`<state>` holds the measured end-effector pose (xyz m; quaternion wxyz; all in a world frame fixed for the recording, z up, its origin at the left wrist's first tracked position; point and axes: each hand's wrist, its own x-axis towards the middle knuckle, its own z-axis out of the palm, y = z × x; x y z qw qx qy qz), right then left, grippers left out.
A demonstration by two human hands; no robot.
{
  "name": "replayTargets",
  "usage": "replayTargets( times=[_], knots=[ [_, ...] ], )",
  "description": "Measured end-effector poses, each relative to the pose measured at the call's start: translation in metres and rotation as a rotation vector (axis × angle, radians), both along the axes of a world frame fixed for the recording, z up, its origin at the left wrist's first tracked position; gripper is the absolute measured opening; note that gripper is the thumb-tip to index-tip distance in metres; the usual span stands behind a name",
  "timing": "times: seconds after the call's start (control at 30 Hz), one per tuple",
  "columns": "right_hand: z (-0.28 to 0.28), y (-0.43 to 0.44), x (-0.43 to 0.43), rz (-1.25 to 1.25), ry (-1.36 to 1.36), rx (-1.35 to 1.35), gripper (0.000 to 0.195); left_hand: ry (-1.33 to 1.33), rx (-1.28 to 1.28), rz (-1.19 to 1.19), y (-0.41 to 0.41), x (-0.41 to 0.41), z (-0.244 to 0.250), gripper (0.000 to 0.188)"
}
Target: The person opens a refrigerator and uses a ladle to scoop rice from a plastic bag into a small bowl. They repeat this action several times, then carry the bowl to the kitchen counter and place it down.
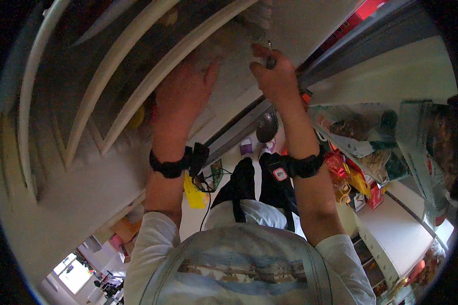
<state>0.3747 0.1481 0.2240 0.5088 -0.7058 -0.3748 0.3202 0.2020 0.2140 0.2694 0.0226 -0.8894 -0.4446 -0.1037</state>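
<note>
My left hand reaches over a pale surface beside a curved pale rail; its fingertips are dim and blurred, so whether it holds anything cannot be told. To its right, my right hand is closed around the dark handle of a small tool with a thin metal shaft pointing away from me. The tool's exact kind is unclear. Black straps circle both wrists. Further curved pale rails stand to the left of my left hand.
A long dark metal edge runs below the hands. On the right hang clear plastic bags near red and yellow packages and a white shelf. A yellow object lies low beside my legs. A window shows at lower left.
</note>
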Motion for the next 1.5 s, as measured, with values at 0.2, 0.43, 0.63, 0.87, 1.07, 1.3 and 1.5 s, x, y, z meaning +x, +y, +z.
replayTargets(
  times=[0.2, 0.43, 0.63, 0.87, 1.07, 1.3, 1.5],
  knots=[
    [-0.004, -0.008, -0.005, 0.001, 0.056, -0.016, 0.037, -0.055, 0.051, -0.221, 0.054, 0.028, -0.055, 0.026],
    [0.002, -0.012, 0.003, -0.011, 0.074, -0.074, 0.040, -0.199, -0.112, -0.203, 0.081, 0.008, -0.075, 0.027],
    [-0.004, -0.011, 0.004, -0.041, 0.038, -0.015, 0.029, -0.205, -0.135, -0.206, 0.092, 0.022, -0.083, 0.028],
    [-0.001, -0.006, 0.008, 0.018, 0.028, -0.135, 0.032, -0.205, -0.148, -0.184, 0.110, 0.029, -0.086, 0.029],
    [0.005, -0.008, 0.010, 0.058, 0.033, -0.187, 0.033, -0.216, -0.157, -0.131, 0.111, 0.021, -0.090, 0.029],
    [0.004, -0.009, 0.008, 0.041, 0.018, -0.129, 0.037, -0.284, -0.266, -0.075, 0.101, -0.004, -0.073, 0.030],
    [-0.006, -0.012, 0.003, -0.101, -0.402, -0.039, 0.034, -0.486, -0.388, -0.051, 0.084, -0.004, -0.082, 0.031]
  ],
)
